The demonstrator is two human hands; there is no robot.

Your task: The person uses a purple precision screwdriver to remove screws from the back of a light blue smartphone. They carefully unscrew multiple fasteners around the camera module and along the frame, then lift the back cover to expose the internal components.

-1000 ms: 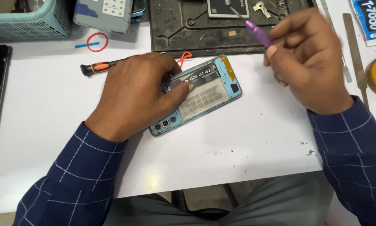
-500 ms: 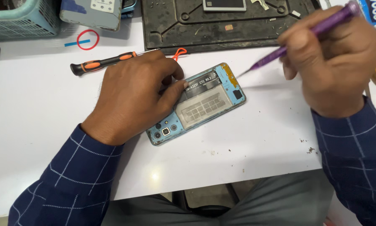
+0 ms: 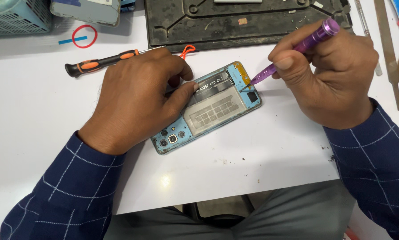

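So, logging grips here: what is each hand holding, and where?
Right hand holds the purple screwdriver mid-shaft; left hand presses the opened phone down.

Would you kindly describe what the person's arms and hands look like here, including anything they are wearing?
Both arms wear long sleeves of dark navy cloth crossed by thin pale lines in a wide windowpane check, with cuffs ending at the wrists. The left hand and right hand are bare: no gloves, and no rings or watch show.
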